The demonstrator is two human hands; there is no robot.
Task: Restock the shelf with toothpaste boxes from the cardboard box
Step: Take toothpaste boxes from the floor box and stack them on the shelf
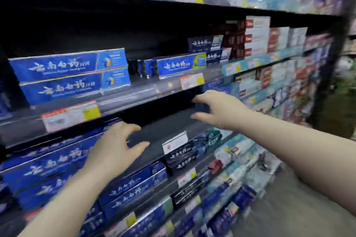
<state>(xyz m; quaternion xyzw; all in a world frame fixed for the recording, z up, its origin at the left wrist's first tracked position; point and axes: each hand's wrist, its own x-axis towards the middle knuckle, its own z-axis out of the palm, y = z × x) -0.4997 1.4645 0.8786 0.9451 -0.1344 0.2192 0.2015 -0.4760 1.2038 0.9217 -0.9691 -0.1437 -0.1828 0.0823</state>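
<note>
Hands reach into a gap on a store shelf (169, 127) lined with toothpaste boxes. The left hand (117, 146) hovers in front of the dark empty stretch of the shelf floor, its fingers (133, 128) spread and curled loosely, thumb (141, 145) held apart from them; nothing is between them and the hand appears to touch nothing, though blur makes contact with the blue boxes (57, 159) just beside it hard to judge. The right hand (219, 109) is further in and to the right, thumb and fingers parted wide around a dark blue box (201, 107) that shows between them. The upper fingers lie at the box's top edge and the thumb below it, but the blur hides whether the hand truly grips the box or only brackets it.

Above the gap, on the next shelf up, two long blue boxes (71, 77) lie stacked at the left, with a single blue-and-green box (181, 65) further right and red and white boxes (258, 34) beyond. Price tags (71, 116) hang along the shelf rails. Below the hands, two more blue boxes (133, 188) sit stacked, next to dark navy boxes (183, 158) behind a small white tag (174, 142). The cardboard box is not in view.
</note>
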